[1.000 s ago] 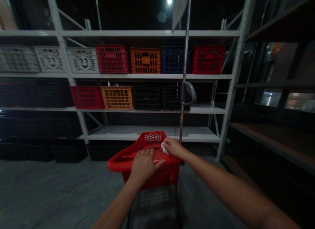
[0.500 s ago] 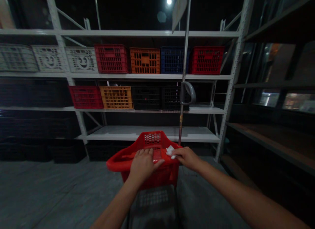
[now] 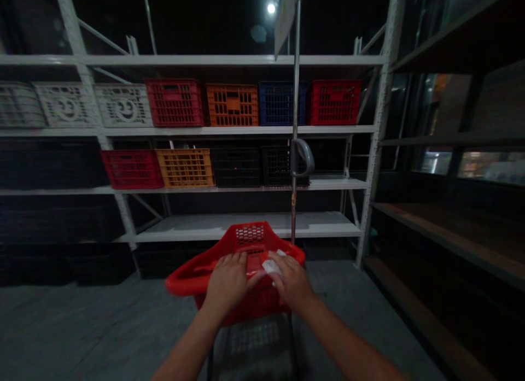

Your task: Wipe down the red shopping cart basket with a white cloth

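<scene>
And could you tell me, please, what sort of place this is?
Probably a storeroom or a shop's stock area: white metal shelving holds rows of plastic crates, and what looks like a red shopping cart stands before it.

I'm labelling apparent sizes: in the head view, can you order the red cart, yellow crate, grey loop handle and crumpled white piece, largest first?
1. Red cart
2. Yellow crate
3. Grey loop handle and crumpled white piece, unranked: the right hand partly covers the white piece.
</scene>
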The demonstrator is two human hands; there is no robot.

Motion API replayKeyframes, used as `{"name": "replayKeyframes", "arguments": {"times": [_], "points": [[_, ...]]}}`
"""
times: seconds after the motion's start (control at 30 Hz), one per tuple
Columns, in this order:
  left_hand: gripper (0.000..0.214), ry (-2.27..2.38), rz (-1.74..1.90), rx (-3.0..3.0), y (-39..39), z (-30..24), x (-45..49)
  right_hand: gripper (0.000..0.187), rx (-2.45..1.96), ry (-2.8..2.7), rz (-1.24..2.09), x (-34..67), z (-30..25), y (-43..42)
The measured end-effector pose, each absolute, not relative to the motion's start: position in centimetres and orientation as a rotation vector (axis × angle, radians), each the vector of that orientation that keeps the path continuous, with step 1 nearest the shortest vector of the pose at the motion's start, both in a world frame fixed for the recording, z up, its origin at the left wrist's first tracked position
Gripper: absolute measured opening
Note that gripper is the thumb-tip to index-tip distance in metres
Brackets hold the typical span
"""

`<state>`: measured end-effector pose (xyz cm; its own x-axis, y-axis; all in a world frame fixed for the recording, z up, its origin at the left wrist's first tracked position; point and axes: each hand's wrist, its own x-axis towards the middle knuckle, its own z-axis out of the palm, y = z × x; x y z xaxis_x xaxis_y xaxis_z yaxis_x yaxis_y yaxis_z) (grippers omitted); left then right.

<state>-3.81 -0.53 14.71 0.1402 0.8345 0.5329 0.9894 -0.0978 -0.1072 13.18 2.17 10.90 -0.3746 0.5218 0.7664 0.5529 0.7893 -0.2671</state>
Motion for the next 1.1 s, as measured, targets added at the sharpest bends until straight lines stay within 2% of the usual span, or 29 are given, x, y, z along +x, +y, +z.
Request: {"name": "replayKeyframes", "arguments": {"times": [0.1,0.27,0.4,0.53,0.7,0.8,0.93,1.1], "points": [[0.067,-1.741,-0.475,-1.999,-0.4,14.8,-4.3,0.042,-0.798,-2.104,-0.208,13.1,10.3,2.9],[0.068,-1.701,-0.46,-2.057,0.0,14.6,-5.0,0.034,-0.608,-2.232,-0.305,15.7,10.1,4.5],[0.069,-1.687,-0.447,-2.072,0.2,14.5,-5.4,0.032,-0.589,-2.208,-0.212,18.5,10.2,6.4],[0.069,-1.679,-0.453,-2.051,0.3,14.5,-5.2,0.029,-0.715,-2.16,-0.012,20.3,10.3,9.4],[0.069,-1.7,-0.461,-2.018,0.5,14.6,-4.9,0.035,-0.823,-2.217,0.204,21.1,12.0,12.5],[0.066,-1.718,-0.481,-2.002,0.5,14.6,-4.7,0.035,-0.857,-2.41,0.071,20.5,13.3,11.6],[0.062,-1.74,-0.514,-1.997,0.3,14.5,-4.2,0.037,-1.231,-2.383,-0.156,17.6,13.9,7.6],[0.061,-1.694,-0.513,-1.989,0.3,14.4,-3.7,0.039,-1.501,-2.242,-0.132,12.4,14.7,4.6]]}}
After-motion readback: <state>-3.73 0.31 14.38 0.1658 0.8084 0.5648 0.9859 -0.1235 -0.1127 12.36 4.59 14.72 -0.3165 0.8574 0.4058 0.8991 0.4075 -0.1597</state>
